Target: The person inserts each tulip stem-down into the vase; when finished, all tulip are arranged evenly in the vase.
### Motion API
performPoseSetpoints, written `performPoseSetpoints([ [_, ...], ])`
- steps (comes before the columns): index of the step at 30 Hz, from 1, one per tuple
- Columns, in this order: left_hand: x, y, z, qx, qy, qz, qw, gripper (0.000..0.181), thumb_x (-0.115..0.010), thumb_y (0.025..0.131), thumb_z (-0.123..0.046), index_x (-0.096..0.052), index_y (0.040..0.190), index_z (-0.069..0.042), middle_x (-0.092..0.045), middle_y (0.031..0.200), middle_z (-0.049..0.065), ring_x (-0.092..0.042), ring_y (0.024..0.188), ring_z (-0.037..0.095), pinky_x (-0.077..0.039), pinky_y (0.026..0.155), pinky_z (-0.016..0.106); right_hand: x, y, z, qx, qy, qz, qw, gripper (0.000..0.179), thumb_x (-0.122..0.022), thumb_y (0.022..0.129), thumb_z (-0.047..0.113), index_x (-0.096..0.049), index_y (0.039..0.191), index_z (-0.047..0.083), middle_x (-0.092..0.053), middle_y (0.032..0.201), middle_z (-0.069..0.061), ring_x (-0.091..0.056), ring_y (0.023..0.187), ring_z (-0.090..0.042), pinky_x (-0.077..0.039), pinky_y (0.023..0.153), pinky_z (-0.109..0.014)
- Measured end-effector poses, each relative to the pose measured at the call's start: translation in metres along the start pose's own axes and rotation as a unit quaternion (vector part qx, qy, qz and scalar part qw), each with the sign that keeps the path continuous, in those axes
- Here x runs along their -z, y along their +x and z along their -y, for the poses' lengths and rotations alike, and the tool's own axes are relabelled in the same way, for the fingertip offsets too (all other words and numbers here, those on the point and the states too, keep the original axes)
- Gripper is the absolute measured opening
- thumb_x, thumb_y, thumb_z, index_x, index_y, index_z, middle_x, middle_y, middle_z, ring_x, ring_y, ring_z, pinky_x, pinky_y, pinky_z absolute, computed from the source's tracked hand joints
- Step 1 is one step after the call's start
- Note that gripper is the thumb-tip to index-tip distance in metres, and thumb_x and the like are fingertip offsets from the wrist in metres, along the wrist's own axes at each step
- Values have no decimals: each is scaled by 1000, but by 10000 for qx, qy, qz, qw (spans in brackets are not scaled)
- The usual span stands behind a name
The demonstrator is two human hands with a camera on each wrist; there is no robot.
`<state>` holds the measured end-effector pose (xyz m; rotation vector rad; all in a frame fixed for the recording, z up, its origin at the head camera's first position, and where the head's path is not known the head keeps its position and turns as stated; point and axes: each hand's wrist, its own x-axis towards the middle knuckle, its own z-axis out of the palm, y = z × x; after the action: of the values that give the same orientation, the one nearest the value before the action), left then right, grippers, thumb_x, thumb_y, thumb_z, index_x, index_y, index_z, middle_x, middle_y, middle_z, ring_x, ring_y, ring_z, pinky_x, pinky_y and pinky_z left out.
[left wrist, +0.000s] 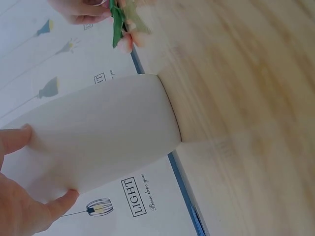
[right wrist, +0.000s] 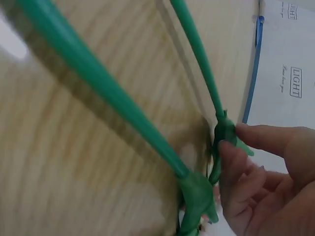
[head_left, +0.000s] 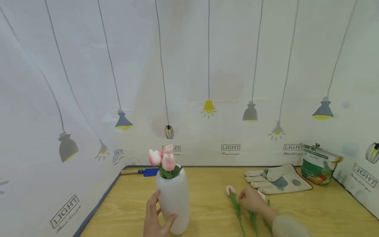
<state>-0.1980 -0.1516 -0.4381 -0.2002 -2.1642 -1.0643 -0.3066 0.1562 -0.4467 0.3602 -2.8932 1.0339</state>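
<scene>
Left hand clasped white vase, lower centre. Right hand pinched tulip stem, seemingly light, bendy; best held below bloom.

Work gloves, seed bag (right), blue-bladed trowel

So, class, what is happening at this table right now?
A person steadies a white vase with the left hand, whose fingers curl around its lower side. Three pink tulips already stand in the vase. The right hand reaches to the loose tulips lying on the wooden table, and the right wrist view shows its fingertips pinching one near the top of a green stem. Work gloves and a green bag lie at the back right.
</scene>
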Motion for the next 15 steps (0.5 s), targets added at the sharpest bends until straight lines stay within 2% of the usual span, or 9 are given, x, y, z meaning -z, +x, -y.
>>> performPoseSetpoints([
  [4, 0, 1, 0, -180, 27, 62, 9998, 94, -79, 61, -4, -24, 137, -11, -37, 125, 21, -45, 107, 34, -55, 69, 42, -18, -5, -8, -492, -88, 176, 9986, 18, -69, 64, 7, -54, 55, 4, -48, 48, 1, -38, 37, -5, -34, 35, -14],
  [8, 2, 1, -1, -157, 28, 126, 9998, 93, -78, 63, -5, -22, 138, -13, -36, 125, 20, -45, 107, 35, -55, 68, 43, -27, -6, -5, -883, -228, 138, 9957, 18, -68, 64, 7, -52, 58, 1, -49, 45, -1, -40, 30, -4, -38, 31, -17],
  [10, 3, 1, -2, -88, 25, 129, 9999, 93, -77, 64, -6, -22, 138, -13, -36, 125, 20, -45, 107, 36, -55, 69, 43, -29, -6, -1, -979, -92, 103, 9951, 18, -67, 64, 6, -51, 59, 2, -48, 45, 0, -42, 30, -5, -40, 32, -18],
  [12, 3, 0, -2, -43, 33, 113, 9999, 93, -77, 64, -6, -22, 138, -14, -36, 125, 20, -45, 107, 36, -55, 68, 43, -31, -6, 2, -997, 84, 55, 9950, 21, -69, 63, 6, -51, 52, 3, -46, 39, 1, -42, 29, -4, -40, 31, -18],
  [15, 4, -1, -1, -4, 55, 69, 10000, 94, -78, 63, -6, -21, 139, -14, -37, 125, 20, -45, 107, 35, -55, 69, 42, -36, -7, 5, -1084, 421, 29, 9932, 21, -70, 63, 7, -51, 57, 3, -45, 40, 1, -41, 29, -4, -39, 31, -18],
])
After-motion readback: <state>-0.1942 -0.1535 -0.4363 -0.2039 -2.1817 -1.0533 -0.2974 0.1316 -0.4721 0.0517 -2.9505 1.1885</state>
